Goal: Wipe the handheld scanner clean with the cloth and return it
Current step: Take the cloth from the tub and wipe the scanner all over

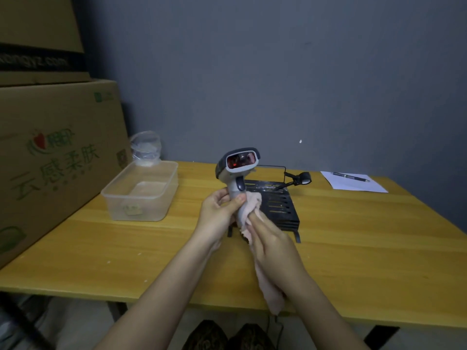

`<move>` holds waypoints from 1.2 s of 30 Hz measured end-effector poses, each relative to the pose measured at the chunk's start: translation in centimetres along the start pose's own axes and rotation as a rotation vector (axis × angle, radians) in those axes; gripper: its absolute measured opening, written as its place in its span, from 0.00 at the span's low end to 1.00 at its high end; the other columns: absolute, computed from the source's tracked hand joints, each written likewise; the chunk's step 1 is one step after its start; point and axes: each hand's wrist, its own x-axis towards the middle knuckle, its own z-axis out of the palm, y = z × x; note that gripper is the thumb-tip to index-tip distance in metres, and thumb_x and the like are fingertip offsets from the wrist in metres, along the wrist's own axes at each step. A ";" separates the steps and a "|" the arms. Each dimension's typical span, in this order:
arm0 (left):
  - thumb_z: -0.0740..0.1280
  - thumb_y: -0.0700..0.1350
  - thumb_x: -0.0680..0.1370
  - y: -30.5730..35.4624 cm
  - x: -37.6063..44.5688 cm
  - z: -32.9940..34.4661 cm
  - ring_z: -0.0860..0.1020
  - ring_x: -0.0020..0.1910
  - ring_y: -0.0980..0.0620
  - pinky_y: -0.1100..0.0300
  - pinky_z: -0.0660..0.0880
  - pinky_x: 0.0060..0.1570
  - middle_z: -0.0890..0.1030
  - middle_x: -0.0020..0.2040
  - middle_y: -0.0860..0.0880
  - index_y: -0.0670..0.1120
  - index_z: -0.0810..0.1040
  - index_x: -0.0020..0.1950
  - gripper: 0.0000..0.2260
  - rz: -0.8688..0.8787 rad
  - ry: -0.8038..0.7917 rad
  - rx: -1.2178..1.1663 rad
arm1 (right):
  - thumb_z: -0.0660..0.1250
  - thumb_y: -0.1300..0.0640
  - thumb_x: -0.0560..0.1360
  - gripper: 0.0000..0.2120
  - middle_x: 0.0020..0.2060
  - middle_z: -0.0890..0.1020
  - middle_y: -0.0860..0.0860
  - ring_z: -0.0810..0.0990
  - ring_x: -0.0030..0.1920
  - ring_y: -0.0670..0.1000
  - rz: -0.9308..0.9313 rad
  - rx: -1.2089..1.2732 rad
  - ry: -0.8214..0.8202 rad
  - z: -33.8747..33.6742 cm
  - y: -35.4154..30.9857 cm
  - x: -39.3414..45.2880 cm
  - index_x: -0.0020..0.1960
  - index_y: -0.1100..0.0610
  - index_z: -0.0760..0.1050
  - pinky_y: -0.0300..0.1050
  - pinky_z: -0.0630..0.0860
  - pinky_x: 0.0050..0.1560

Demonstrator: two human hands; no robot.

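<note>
Over the yellow table [353, 236], I held the scanner [238, 165] standing up by its handle in my closed left hand [218, 213], while my right hand [271, 245] squeezed the pink cloth [250, 205] against the handle's right side.

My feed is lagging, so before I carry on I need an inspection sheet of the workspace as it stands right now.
Surface: yellow wooden table, a few pale specks near the front.
Job's things: scanner held upright, window toward camera, red light inside; pink cloth wrapped on its handle; black slotted stand behind.
Clutter: clear plastic tub, crumpled plastic bag, paper sheet with pen.
Hands: left hand grips the handle; right hand presses the cloth against it.
Cables: black cable running behind the stand.
Surroundings: cardboard boxes left, grey wall behind.
</note>
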 end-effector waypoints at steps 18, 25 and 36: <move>0.63 0.37 0.77 -0.4 -1.0 0.4 0.79 0.42 0.52 0.62 0.76 0.38 0.82 0.43 0.48 0.44 0.76 0.56 0.09 0.088 -0.082 0.208 | 0.63 0.59 0.77 0.11 0.54 0.77 0.59 0.73 0.57 0.53 -0.179 -0.018 0.531 -2.2 -4.5 6.3 0.55 0.63 0.79 0.43 0.69 0.60; 0.65 0.40 0.76 0.0 -1.0 0.1 0.79 0.43 0.50 0.46 0.77 0.51 0.80 0.45 0.47 0.48 0.73 0.53 0.08 0.128 -0.013 0.247 | 0.69 0.67 0.70 0.14 0.54 0.78 0.62 0.74 0.52 0.59 -0.247 -0.217 0.393 -2.6 -3.0 6.4 0.56 0.61 0.79 0.50 0.75 0.46; 0.63 0.46 0.72 0.0 -0.9 -0.1 0.77 0.37 0.51 0.54 0.73 0.39 0.78 0.37 0.50 0.47 0.73 0.50 0.08 0.203 0.046 0.500 | 0.67 0.67 0.69 0.17 0.50 0.77 0.61 0.75 0.49 0.60 -0.240 -0.256 0.293 -3.1 -3.6 6.6 0.57 0.60 0.78 0.48 0.76 0.39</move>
